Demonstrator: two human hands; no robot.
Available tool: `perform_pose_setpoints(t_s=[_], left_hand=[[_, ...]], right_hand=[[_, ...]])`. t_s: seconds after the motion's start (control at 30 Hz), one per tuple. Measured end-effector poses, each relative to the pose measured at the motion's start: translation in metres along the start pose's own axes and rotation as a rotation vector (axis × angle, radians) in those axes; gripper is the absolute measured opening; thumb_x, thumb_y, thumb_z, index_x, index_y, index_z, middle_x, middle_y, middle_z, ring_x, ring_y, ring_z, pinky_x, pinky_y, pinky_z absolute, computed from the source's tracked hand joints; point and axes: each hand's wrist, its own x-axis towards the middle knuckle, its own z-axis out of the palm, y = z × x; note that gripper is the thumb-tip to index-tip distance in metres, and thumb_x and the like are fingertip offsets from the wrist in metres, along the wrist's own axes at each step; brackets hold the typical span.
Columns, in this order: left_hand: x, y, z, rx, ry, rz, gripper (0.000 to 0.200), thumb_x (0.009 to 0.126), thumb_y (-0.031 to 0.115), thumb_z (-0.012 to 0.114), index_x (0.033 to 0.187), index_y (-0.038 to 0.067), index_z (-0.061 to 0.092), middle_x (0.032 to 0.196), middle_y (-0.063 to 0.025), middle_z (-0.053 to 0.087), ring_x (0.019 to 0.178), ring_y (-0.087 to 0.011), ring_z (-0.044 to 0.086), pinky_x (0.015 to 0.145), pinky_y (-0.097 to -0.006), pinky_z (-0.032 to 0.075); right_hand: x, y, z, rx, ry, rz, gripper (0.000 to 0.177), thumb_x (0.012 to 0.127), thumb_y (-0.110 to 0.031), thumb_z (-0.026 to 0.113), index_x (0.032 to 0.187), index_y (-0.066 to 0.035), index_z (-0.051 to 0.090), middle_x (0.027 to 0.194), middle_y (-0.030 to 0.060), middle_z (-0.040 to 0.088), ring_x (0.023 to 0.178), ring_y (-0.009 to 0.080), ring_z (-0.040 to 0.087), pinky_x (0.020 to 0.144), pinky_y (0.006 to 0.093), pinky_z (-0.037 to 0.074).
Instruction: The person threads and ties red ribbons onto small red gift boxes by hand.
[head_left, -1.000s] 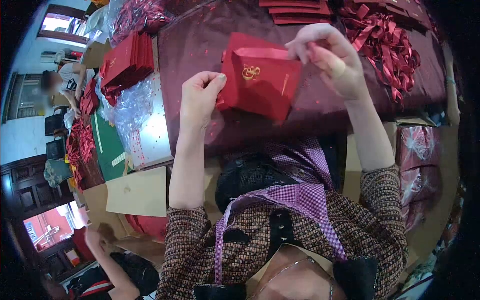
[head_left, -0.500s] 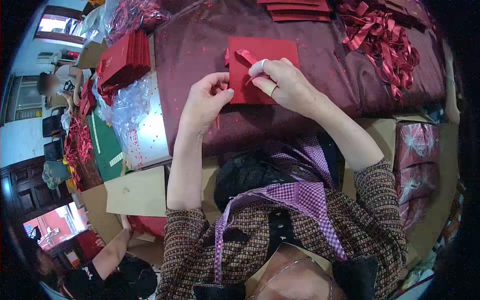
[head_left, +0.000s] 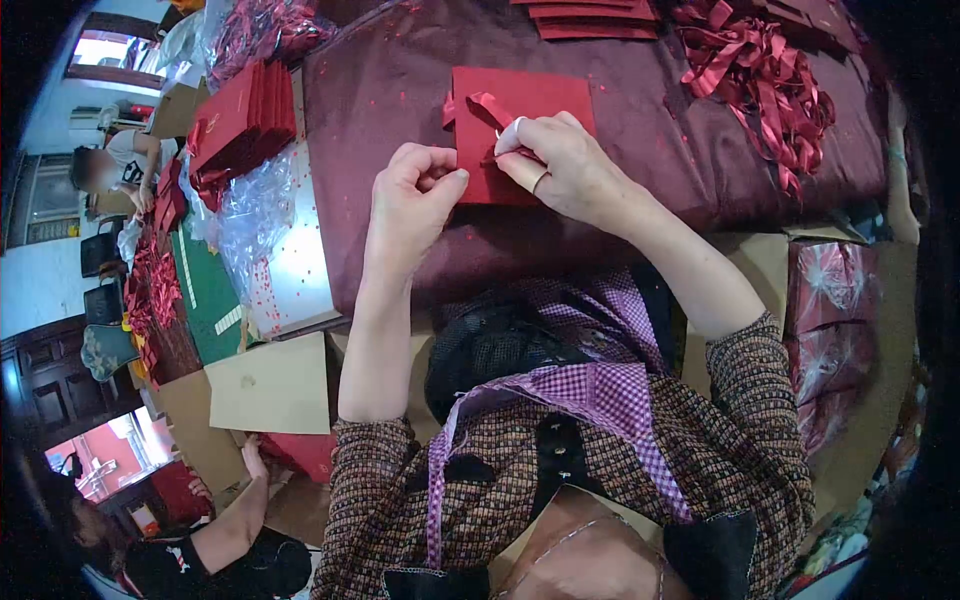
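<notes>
A flat red square card lies on the dark maroon cloth in front of me. A shiny red ribbon runs over its upper left part, with another bit of ribbon sticking out past the left edge. My left hand is closed at the card's left edge, thumb and forefinger together there; the exact grip is partly hidden. Over the card's middle, my right hand pinches the ribbon between thumb and fingers. A white band and a gold-coloured ring show on its fingers.
Loose red ribbons lie at the upper right, beside stacked red cards. To the left stand red folders near clear plastic wrap. A cardboard box is at lower left, where another person's arm reaches. Another person works farther off.
Both hands stay at the card with only small finger movements. The view has shifted slightly. At lower left, the other person's arm and head have moved a little.
</notes>
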Motion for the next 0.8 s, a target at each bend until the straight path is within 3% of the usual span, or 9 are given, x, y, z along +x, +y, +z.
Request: perform_pose_setpoints(t_s=[0.27,0.57,0.8], left_hand=[[-0.003,0.006,0.003,-0.045,0.033,-0.008,0.016,0.076,0.002,0.066,0.091,-0.003,0.064,0.073,0.0031,0.054,0.062,-0.0026,0.043,0.058,-0.0188,0.04],[-0.006,0.013,0.011,-0.151,0.065,-0.106,0.012,0.078,0.001,0.063,0.09,-0.003,0.064,0.07,0.0057,0.055,0.06,-0.0013,0.041,0.055,-0.0184,0.038],[-0.007,0.005,0.021,-0.05,0.152,0.107,0.011,0.079,-0.001,0.061,0.09,-0.003,0.063,0.07,-0.002,0.059,0.06,-0.0042,0.047,0.055,-0.0214,0.041]], right_hand=[[0.004,-0.009,0.003,-0.004,0.04,-0.023,0.009,0.081,-0.015,0.061,0.084,-0.009,0.055,0.071,0.0057,0.062,0.074,0.0244,0.061,0.072,0.0373,0.037],[0.01,-0.013,0.004,-0.054,0.018,-0.061,0.007,0.08,-0.01,0.058,0.079,-0.006,0.052,0.067,0.0097,0.06,0.067,0.0273,0.06,0.071,0.0385,0.037],[0.019,-0.037,-0.001,-0.562,-0.068,-0.272,0.013,0.074,-0.014,0.06,0.075,-0.003,0.054,0.062,0.0139,0.06,0.062,0.0293,0.061,0.07,0.0398,0.039]])
